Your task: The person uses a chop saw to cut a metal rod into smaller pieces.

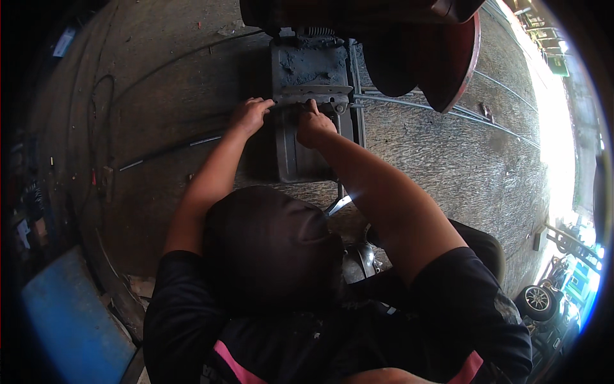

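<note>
A grey metal machine base (307, 160) lies on the ground in front of me, with an upright clamp plate (316, 90) across its middle. My left hand (252, 116) is at the left edge of the base. Its fingers are pinched together near the plate's left end; what is in them is too small to make out. Over the base, my right hand (314, 125) has curled fingers, with one reaching toward the plate. Whatever lies under that palm is hidden. A crank handle (339, 202) sticks out toward me below the right wrist.
A red round guard (470, 67) and dark machine body overhang the far side. Long thin rods (473, 116) extend right across the rough floor; a dark bar (160, 152) lies left. A blue panel (78, 313) stands near left, a wheel (537, 301) far right.
</note>
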{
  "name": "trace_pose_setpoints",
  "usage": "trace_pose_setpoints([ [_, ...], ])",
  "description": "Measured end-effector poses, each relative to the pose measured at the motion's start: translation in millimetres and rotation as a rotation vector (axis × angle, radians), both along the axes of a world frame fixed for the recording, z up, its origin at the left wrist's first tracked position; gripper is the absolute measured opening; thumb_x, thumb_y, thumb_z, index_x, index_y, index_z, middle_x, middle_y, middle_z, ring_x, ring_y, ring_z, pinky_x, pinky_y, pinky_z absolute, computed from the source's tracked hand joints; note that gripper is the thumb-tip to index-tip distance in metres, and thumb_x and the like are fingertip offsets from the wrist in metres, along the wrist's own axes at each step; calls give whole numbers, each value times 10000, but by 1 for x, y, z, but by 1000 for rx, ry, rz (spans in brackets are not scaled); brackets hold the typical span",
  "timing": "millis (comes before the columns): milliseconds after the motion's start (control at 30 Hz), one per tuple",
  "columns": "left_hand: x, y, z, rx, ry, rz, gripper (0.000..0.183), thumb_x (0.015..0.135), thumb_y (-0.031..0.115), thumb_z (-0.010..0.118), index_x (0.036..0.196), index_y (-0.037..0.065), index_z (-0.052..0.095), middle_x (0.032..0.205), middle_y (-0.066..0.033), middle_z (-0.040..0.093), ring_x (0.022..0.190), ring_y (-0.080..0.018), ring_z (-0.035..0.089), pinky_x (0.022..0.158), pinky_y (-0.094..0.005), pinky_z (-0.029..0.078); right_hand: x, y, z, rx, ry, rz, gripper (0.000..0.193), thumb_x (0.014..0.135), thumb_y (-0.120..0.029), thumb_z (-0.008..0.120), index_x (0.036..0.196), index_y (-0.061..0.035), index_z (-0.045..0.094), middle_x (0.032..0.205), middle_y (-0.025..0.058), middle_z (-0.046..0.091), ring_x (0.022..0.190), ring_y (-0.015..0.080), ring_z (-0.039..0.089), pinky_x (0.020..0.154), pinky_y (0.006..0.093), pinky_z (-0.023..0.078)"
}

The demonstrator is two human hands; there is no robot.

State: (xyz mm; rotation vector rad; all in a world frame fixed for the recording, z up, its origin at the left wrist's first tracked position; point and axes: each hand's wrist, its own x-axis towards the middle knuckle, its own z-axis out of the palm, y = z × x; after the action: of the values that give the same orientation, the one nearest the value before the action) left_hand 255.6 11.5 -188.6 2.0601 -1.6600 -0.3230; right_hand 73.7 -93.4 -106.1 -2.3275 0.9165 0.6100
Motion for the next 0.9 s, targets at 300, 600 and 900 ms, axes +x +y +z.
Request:
trace_pose_setpoints([
  [300, -46, 35, -16, -312, -48, 1011, 431, 807, 184, 677, 1179, 44, 510, 1098, -130, 544, 1027, -318, 527, 851, -433, 439, 7, -3, -43, -94, 94, 231, 527, 817, -109, 501, 1338, -61, 438, 1526, 190, 81, 1203, 329, 504, 990, 392, 435],
  [600, 12, 36, -30, -562, 1680, 1120, 288, 933, 223, 556, 1139, 34, 491, 1085, -107, 545, 1015, -259, 548, 877, -430, 510, 11, -2, -15, 1, 92, 191, 571, 829, -115, 476, 1388, -63, 377, 1527, 190, 68, 1283, 347, 406, 1035, 409, 388],
  [900, 34, 43, 13, -528, 1561, 1262, 206, 943, 119, 485, 1106, -7, 477, 1079, -129, 517, 962, -280, 562, 844, -454, 562, 17, 12, -33, -26, -131, 29, 612, 821, -139, 466, 1416, -79, 336, 1495, 202, 199, 1355, 389, 245, 1070, 410, 321],
])
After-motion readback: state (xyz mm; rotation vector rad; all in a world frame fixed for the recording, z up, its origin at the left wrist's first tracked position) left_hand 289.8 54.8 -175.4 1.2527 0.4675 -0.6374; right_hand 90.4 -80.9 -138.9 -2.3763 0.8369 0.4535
